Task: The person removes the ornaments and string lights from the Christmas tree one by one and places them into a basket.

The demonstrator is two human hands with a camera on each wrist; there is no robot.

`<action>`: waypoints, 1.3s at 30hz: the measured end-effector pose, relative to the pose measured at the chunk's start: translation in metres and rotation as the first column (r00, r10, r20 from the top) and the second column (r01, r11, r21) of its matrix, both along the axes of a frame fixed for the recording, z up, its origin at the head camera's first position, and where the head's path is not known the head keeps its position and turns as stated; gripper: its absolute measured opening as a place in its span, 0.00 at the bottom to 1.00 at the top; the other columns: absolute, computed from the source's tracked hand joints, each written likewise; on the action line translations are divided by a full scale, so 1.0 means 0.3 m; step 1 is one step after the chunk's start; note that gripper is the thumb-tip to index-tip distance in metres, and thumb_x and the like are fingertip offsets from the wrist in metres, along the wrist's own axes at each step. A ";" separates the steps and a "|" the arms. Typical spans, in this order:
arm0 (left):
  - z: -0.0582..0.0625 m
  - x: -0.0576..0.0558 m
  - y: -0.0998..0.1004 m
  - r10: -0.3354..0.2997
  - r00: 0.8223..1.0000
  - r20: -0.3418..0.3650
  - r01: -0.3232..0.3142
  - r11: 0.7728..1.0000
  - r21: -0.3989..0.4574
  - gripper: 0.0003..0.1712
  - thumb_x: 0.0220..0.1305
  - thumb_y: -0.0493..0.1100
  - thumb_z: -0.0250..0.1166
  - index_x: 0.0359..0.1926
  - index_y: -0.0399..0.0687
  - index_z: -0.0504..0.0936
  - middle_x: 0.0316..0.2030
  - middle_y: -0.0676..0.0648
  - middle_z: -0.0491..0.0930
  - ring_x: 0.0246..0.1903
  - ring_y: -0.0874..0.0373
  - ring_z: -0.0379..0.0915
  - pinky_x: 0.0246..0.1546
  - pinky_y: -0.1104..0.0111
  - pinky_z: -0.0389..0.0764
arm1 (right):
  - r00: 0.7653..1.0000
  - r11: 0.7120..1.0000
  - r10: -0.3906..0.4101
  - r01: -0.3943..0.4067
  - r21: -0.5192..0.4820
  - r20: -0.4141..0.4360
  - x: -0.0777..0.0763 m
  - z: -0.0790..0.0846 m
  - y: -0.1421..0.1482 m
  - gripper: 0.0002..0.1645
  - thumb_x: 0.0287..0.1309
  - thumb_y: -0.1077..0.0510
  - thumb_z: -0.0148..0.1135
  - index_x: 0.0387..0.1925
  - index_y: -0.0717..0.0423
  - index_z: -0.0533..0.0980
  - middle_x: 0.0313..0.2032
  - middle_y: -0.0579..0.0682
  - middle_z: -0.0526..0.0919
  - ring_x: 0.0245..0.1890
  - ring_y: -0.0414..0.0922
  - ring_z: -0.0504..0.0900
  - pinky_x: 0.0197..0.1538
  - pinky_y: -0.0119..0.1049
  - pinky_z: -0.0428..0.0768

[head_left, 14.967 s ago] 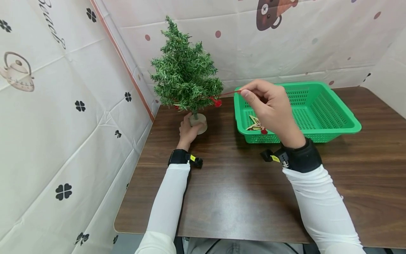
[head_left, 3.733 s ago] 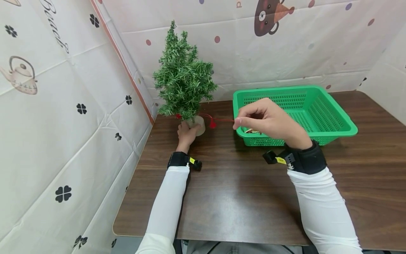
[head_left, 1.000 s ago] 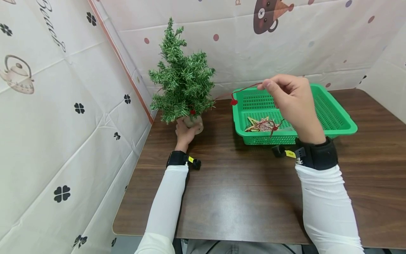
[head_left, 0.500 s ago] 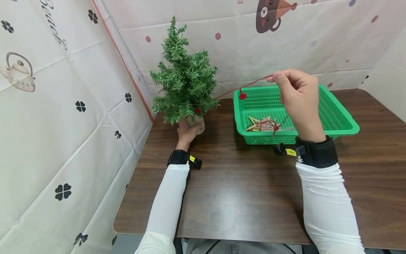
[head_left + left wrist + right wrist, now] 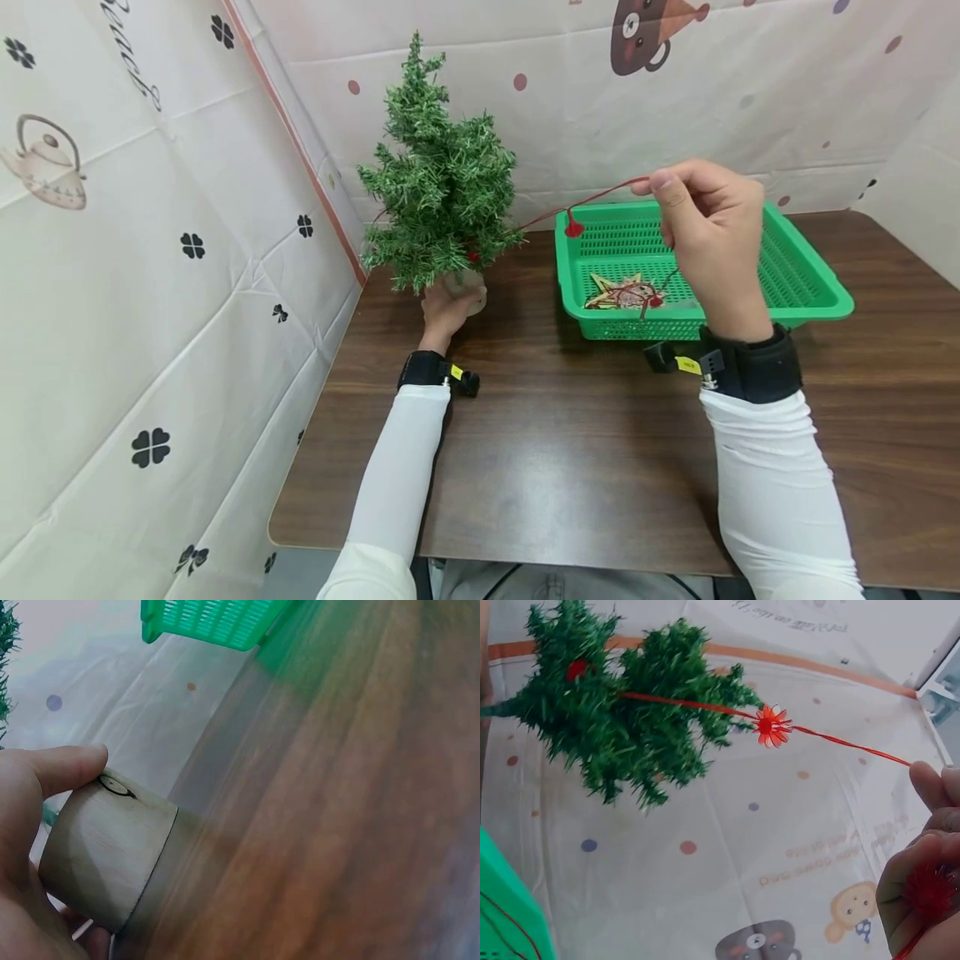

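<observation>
A small green artificial Christmas tree [image 5: 442,183] stands at the back left of the table. My left hand [image 5: 445,315] grips its round wooden base [image 5: 109,855], with the thumb on the top edge. Right of the tree, above the basket, my right hand [image 5: 712,237] pinches a red string garland [image 5: 840,740]. The string runs taut from the lower branches to my fingertips, and a red flower-shaped bead [image 5: 771,726] hangs along it. Another red bead [image 5: 930,889] is beneath the right palm, on string trailing toward the basket. Foliage hides the garland's path behind the tree.
A green plastic basket [image 5: 825,310] sits at the back right, holding star-shaped ornaments [image 5: 611,293] and tangled red string. Printed cloth [image 5: 540,125] hangs behind the brown wooden table [image 5: 525,450] and along its left side.
Over the earlier frames, my right hand moved from low beside the tree base up and right, drawing out the garland. During the last half second both hands barely move; the left keeps the base.
</observation>
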State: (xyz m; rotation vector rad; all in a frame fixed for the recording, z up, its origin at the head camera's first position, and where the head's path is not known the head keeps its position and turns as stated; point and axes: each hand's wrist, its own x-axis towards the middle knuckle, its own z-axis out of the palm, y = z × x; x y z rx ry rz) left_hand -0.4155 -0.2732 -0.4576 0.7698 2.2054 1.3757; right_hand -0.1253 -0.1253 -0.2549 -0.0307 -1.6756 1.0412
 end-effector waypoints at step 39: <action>0.001 -0.003 0.001 -0.145 0.988 0.055 0.143 0.989 0.046 0.45 0.65 0.55 0.70 0.77 0.55 0.59 0.76 0.44 0.60 0.77 0.42 0.51 0.78 0.41 0.50 | 0.960 0.966 -0.251 0.240 -0.092 -0.125 0.005 0.034 -0.040 0.16 0.66 0.59 0.68 0.33 0.72 0.85 0.14 0.41 0.68 0.14 0.38 0.63 0.22 0.28 0.59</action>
